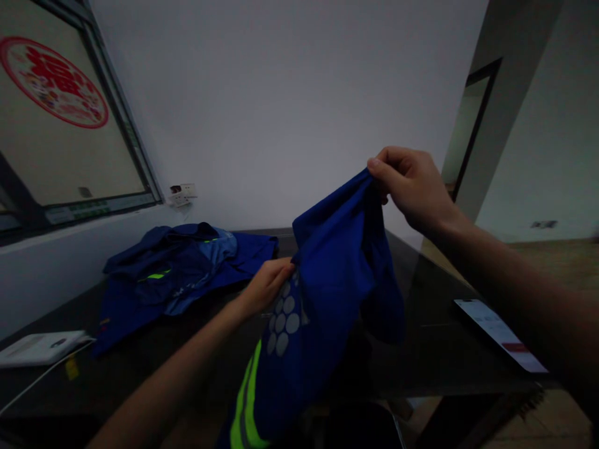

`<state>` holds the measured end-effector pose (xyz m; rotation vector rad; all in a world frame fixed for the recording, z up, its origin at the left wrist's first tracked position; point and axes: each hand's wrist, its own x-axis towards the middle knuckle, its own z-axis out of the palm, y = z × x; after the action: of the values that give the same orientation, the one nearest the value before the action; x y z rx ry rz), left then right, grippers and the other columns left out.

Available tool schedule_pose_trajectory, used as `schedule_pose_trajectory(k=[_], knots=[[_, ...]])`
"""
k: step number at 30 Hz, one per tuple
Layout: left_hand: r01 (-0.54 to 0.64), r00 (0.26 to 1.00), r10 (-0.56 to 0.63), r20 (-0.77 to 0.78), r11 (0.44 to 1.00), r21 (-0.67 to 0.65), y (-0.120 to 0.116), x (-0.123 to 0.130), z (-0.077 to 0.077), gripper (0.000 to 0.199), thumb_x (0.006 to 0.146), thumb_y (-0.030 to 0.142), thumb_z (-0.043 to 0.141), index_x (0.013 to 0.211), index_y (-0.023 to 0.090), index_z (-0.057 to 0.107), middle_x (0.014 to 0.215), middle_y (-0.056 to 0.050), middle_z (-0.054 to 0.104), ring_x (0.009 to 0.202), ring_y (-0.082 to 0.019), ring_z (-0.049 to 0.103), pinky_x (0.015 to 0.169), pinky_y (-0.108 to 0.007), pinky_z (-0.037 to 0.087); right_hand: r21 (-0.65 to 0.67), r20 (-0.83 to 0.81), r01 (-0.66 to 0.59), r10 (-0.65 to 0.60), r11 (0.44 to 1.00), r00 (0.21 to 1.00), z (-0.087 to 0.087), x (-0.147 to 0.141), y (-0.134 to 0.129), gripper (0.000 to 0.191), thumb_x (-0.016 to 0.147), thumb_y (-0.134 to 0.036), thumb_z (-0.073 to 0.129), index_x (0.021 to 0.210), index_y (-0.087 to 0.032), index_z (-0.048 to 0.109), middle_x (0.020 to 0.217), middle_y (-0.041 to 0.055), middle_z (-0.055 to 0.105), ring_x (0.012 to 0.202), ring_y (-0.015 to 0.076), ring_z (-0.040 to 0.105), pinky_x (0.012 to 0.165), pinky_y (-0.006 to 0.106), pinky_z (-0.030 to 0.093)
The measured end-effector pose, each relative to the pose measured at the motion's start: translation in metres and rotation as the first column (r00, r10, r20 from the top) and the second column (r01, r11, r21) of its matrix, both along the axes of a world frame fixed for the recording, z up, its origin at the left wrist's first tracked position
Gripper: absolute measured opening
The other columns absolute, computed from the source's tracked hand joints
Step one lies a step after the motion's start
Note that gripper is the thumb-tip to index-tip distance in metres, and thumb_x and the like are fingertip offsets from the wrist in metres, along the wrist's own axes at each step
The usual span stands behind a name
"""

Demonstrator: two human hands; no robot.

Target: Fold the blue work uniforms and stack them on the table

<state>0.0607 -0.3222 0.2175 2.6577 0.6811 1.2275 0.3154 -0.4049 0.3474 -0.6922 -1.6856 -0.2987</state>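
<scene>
A blue garment (332,293) with grey dots and yellow-green stripes hangs between my two hands above the front of a dark table (421,368). My right hand (412,184) pinches its upper corner, raised at the right. Lower down, my left hand (269,284) grips the garment's left edge beside the grey dots. The lower end of the cloth drops past the table's front edge and out of the frame. More blue clothing (182,268) lies in a crumpled pile on the table at the back left.
A lit phone (500,333) lies at the table's right. On the left are a white device (42,348) and a white cable (44,376). Behind stand a pale wall (290,112) with a socket (188,190), and a window (70,156) with a red round sticker.
</scene>
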Motion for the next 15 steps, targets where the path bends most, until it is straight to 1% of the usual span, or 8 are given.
schedule_pose_trajectory(k=[2, 4, 6, 8, 10, 12, 14, 15], knots=[[-0.035, 0.992, 0.042, -0.121, 0.998, 0.06, -0.004, -0.014, 0.044, 0.047, 0.094, 0.048, 0.031, 0.08, 0.015, 0.062, 0.081, -0.003, 0.065, 0.08, -0.019, 0.059, 0.076, -0.028, 0.048, 0.031, 0.107, 0.199, -0.201, 0.98, 0.974, 0.015, 0.009, -0.003, 0.029, 0.09, -0.021, 0.054, 0.062, -0.016, 0.05, 0.053, -0.0053, 0.04, 0.052, 0.0064, 0.037, 0.053, 0.024, 0.03], [-0.069, 0.951, 0.091, -0.297, 0.994, 0.081, -0.007, -0.024, 0.09, 0.043, 0.091, 0.046, 0.037, 0.076, 0.016, 0.063, 0.077, -0.003, 0.065, 0.078, -0.018, 0.06, 0.076, -0.027, 0.048, 0.073, 0.244, 0.359, -0.366, 0.93, 0.898, 0.033, 0.015, -0.001, 0.029, 0.086, -0.017, 0.059, 0.059, -0.014, 0.052, 0.053, -0.0053, 0.043, 0.054, 0.0058, 0.039, 0.056, 0.025, 0.03], [-0.107, 0.878, 0.134, -0.46, 0.991, 0.084, -0.009, -0.031, 0.134, 0.038, 0.088, 0.043, 0.044, 0.073, 0.015, 0.065, 0.074, -0.002, 0.065, 0.076, -0.017, 0.061, 0.078, -0.026, 0.048, 0.111, 0.373, 0.438, -0.446, 0.892, 0.813, 0.052, 0.017, 0.004, 0.029, 0.084, -0.019, 0.062, 0.058, -0.012, 0.054, 0.057, -0.004, 0.051, 0.059, 0.006, 0.046, 0.06, 0.024, 0.033], [-0.163, 0.811, 0.195, -0.551, 0.981, 0.106, -0.013, -0.036, 0.173, 0.037, 0.086, 0.039, 0.047, 0.075, 0.011, 0.067, 0.074, -0.001, 0.065, 0.079, -0.016, 0.063, 0.082, -0.027, 0.047, 0.133, 0.475, 0.473, -0.475, 0.871, 0.741, 0.073, 0.016, 0.004, 0.032, 0.088, -0.026, 0.056, 0.061, -0.01, 0.056, 0.068, -0.0014, 0.06, 0.067, 0.0062, 0.052, 0.064, 0.024, 0.035], [-0.247, 0.783, 0.298, -0.546, 0.955, 0.166, -0.022, -0.043, 0.207, 0.04, 0.087, 0.035, 0.044, 0.082, 0.003, 0.068, 0.077, -0.001, 0.065, 0.085, -0.016, 0.064, 0.09, -0.033, 0.044, 0.148, 0.522, 0.547, -0.535, 0.824, 0.664, 0.095, 0.01, -0.006, 0.037, 0.092, -0.033, 0.047, 0.067, -0.008, 0.059, 0.077, 0.0006, 0.063, 0.073, 0.0074, 0.057, 0.066, 0.024, 0.037], [-0.318, 0.808, 0.4, -0.432, 0.914, 0.252, -0.033, -0.05, 0.233, 0.045, 0.089, 0.033, 0.04, 0.093, -0.004, 0.066, 0.086, -0.003, 0.065, 0.093, -0.016, 0.062, 0.097, -0.04, 0.038, 0.178, 0.472, 0.64, -0.635, 0.748, 0.611, 0.113, 0.001, -0.025, 0.035, 0.092, -0.034, 0.046, 0.077, -0.008, 0.063, 0.08, 0.0018, 0.065, 0.078, 0.0116, 0.061, 0.066, 0.026, 0.039], [-0.351, 0.864, 0.447, -0.232, 0.865, 0.358, -0.042, -0.052, 0.246, 0.049, 0.093, 0.032, 0.034, 0.101, -0.007, 0.062, 0.093, -0.004, 0.065, 0.098, -0.016, 0.059, 0.1, -0.044, 0.034, 0.258, 0.306, 0.686, -0.731, 0.68, 0.61, 0.122, -0.01, -0.042, 0.028, 0.092, -0.03, 0.047, 0.089, -0.009, 0.066, 0.087, 0.0049, 0.067, 0.087, 0.0179, 0.063, 0.07, 0.029, 0.042], [-0.367, 0.877, 0.457, -0.151, 0.838, 0.403, -0.043, -0.05, 0.247, 0.05, 0.094, 0.032, 0.031, 0.099, -0.007, 0.063, 0.091, -0.004, 0.064, 0.097, -0.015, 0.058, 0.099, -0.044, 0.034, 0.302, 0.218, 0.692, -0.754, 0.656, 0.62, 0.122, -0.016, -0.047, 0.026, 0.093, -0.026, 0.046, 0.094, -0.009, 0.067, 0.093, 0.007, 0.067, 0.094, 0.0204, 0.063, 0.074, 0.03, 0.043]])
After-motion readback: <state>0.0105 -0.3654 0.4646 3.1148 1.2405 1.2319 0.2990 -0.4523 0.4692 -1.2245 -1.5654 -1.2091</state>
